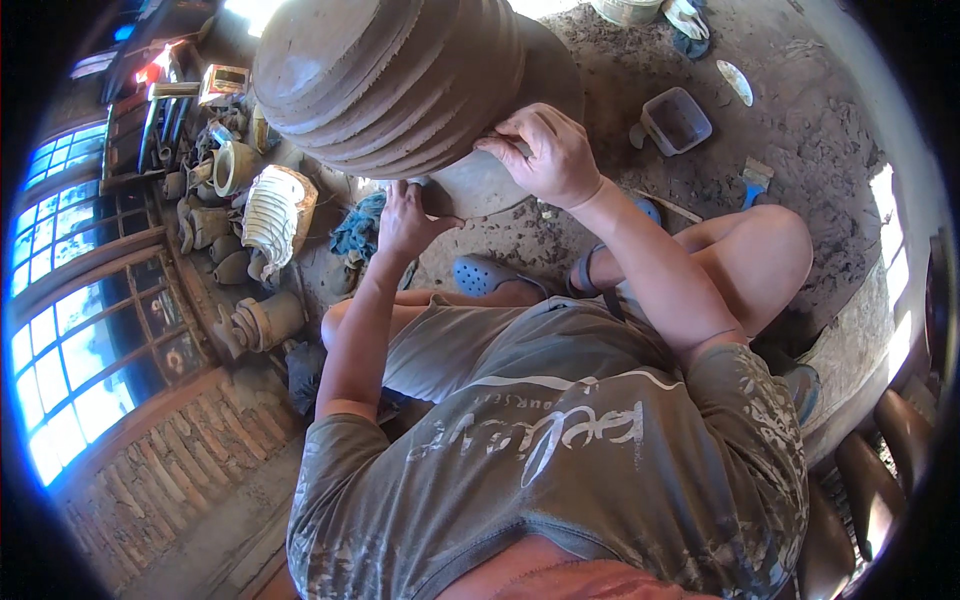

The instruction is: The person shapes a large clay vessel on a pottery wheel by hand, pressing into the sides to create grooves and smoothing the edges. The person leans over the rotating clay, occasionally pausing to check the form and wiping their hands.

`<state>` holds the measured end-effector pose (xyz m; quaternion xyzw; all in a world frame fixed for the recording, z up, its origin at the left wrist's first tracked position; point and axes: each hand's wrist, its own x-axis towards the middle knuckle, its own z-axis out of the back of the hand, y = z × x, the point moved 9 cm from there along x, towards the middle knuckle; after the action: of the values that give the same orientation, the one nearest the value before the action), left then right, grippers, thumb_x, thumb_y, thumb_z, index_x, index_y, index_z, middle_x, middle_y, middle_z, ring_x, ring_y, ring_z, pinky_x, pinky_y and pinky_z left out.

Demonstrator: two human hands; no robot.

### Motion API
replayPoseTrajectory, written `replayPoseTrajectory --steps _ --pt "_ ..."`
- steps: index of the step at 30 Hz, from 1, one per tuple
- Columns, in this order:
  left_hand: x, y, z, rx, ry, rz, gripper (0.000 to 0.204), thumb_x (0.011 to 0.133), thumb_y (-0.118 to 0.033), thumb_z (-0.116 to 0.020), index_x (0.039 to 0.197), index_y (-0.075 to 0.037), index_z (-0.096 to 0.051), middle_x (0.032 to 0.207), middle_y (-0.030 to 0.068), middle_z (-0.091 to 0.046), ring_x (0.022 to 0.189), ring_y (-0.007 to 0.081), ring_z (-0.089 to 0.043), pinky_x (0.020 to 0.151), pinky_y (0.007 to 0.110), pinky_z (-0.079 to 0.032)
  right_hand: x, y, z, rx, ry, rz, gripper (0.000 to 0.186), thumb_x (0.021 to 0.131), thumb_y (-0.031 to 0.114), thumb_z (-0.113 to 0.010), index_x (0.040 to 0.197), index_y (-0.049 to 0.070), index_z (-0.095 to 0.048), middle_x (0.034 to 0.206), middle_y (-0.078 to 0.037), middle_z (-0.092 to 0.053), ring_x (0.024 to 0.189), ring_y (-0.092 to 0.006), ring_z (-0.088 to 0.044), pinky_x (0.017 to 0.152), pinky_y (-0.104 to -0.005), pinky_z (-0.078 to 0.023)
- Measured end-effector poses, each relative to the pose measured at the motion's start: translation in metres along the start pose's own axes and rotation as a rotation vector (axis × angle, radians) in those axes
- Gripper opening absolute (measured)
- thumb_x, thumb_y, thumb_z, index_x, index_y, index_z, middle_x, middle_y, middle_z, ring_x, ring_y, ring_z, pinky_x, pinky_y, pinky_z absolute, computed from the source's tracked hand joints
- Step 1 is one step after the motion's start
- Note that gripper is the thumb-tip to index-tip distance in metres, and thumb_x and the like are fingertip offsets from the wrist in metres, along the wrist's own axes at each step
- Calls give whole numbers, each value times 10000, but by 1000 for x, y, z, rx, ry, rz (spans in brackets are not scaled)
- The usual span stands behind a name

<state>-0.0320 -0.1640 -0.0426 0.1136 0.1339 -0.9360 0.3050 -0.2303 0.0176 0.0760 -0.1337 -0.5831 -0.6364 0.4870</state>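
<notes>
A large grey-brown clay pot (pixel 400 90) with rough spiral ridges of coiled clay fills the top middle. It stands on a pale round base (pixel 485 188), partly hidden behind it. My right hand (pixel 550 155) is at the pot's near right side, thumb and forefinger pinched together at a ridge. Below the pot's near edge, my left hand (pixel 405 220) reaches up with its fingertips against the wall. Its thumb is stretched out to the right, away from the other fingers. The pot's far side and the left fingertips are hidden.
A teal cloth (pixel 358 228) lies left of my left hand. Beyond it are a ribbed pale clay piece (pixel 278 215) and several small pots. On the right are a plastic tub (pixel 676 122), a blue-handled brush (pixel 756 180) and a white oval piece (pixel 735 82). My crossed legs are close below.
</notes>
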Motion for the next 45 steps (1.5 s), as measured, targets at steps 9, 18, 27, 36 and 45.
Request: replayPoseTrajectory --steps 9,18,27,36,45 --pt "11 33 11 61 -47 -171 1123 636 -577 -953 1517 -50 -496 1462 276 -551 1349 462 -540 1106 522 -485 18 -31 1 132 151 -89 336 749 199 -963 756 34 -670 747 -96 -691 653 -258 -696 610 -358 -546" --pt "15 37 12 85 -35 -137 1130 636 -614 -940 1493 -16 -510 1492 281 -527 1349 466 -548 1086 524 -501 41 -134 17 302 162 -626 229 844 187 -905 895 20 -758 872 -112 -762 695 -134 -659 696 -331 -545" --pt "-13 -30 -5 159 -210 -71 969 692 -718 -854 1187 98 -686 1425 292 -536 1297 461 -576 1071 492 -521 -2 -39 5 180 83 -477 242 945 92 -647 1147 10 -753 965 -204 -698 896 -384 -699 807 -444 -554" --pt "-8 -67 -35 145 -173 5 655 888 -495 -765 1290 9 -647 1372 319 -520 1305 514 -516 1079 565 -486 -37 16 -18 132 3 -483 274 984 75 -662 1226 -50 -692 996 -169 -642 898 -334 -673 817 -393 -541" --pt "-4 -68 -41 89 -187 -12 810 880 -568 -762 1318 98 -615 1429 337 -510 1332 508 -499 1106 541 -477 -47 20 0 72 18 -399 278 978 135 -684 1224 29 -756 951 -170 -707 869 -343 -712 751 -420 -574"
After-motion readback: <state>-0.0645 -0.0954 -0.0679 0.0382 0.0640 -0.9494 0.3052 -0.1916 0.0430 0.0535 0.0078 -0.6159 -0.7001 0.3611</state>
